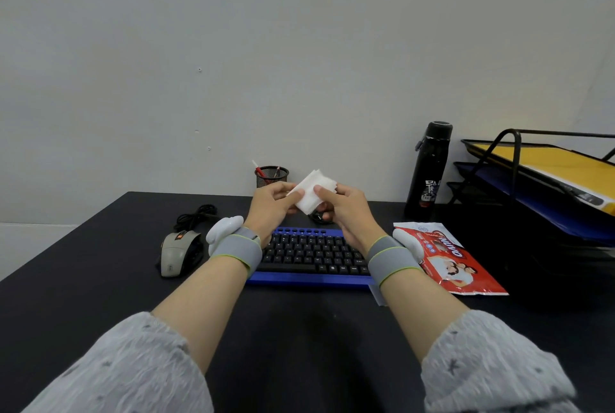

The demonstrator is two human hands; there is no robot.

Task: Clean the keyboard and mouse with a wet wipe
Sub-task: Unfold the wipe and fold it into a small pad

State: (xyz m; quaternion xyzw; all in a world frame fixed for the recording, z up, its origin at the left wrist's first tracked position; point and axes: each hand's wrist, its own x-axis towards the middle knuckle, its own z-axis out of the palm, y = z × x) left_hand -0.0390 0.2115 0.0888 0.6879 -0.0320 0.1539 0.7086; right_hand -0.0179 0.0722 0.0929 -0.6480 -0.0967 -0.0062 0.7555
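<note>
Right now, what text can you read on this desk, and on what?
"NUVO", as best it reads: on the red wipes pack; its smaller print is blurred.
"TR", partial: on the black bottle; the rest is blurred.
Key legends on the keyboard: too small to read.
Orange mark on the mouse: unreadable.

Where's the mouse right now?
In the head view, the grey mouse sits on the black desk, left of the blue keyboard, its cable coiled behind it.
</note>
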